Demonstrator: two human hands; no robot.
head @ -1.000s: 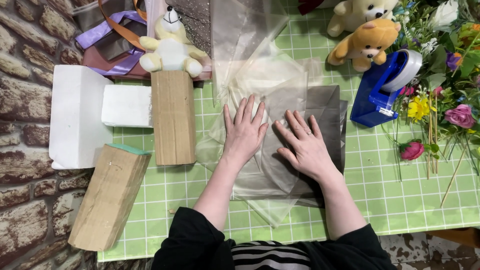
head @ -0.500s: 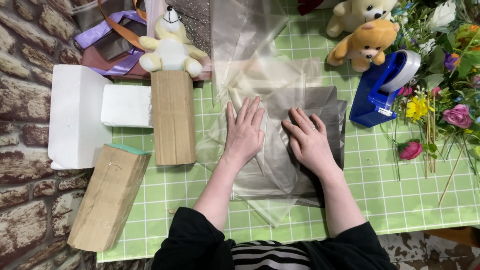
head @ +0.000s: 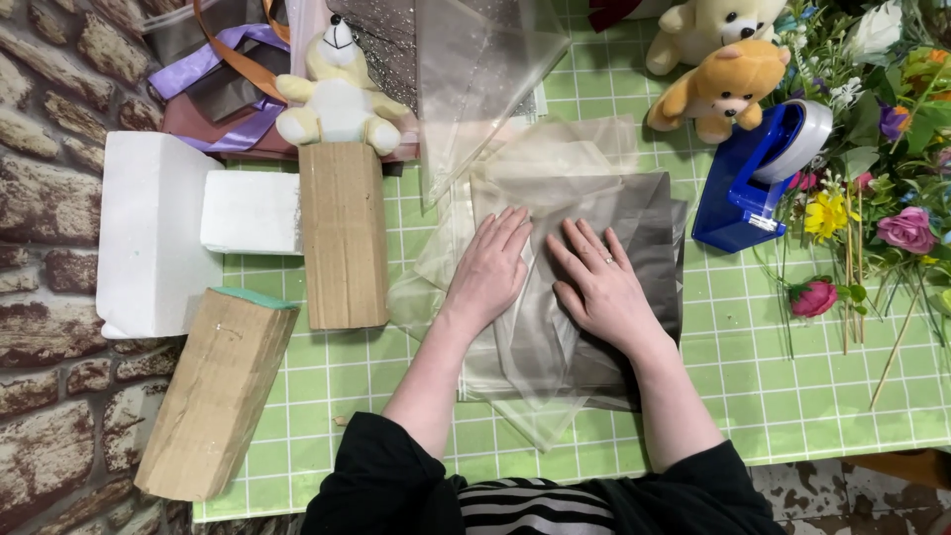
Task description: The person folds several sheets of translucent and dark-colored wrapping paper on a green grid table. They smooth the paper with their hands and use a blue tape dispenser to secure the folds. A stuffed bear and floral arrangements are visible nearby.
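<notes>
My left hand (head: 490, 267) lies flat, fingers together, on a stack of thin translucent wrapping sheets (head: 555, 168) spread over the green checked tablecloth (head: 773, 396). Beside it, my right hand (head: 599, 287) presses flat on a grey sheet (head: 649, 223) in the same stack, fingers slightly spread, a ring on one finger. Neither hand grips anything. The sheets are crumpled at the far end and stick out toward me below my wrists.
Two brown paper-wrapped blocks (head: 342, 233) (head: 218, 391) and white foam blocks (head: 149, 233) lie left. A cream plush toy (head: 337, 89) and ribbons sit behind. Two teddy bears (head: 723, 84), a blue tape dispenser (head: 758, 173) and artificial flowers (head: 872, 218) stand right.
Both hands have slid a little over the sheets; my right hand has moved left, closer to my left hand, flattening the stack.
</notes>
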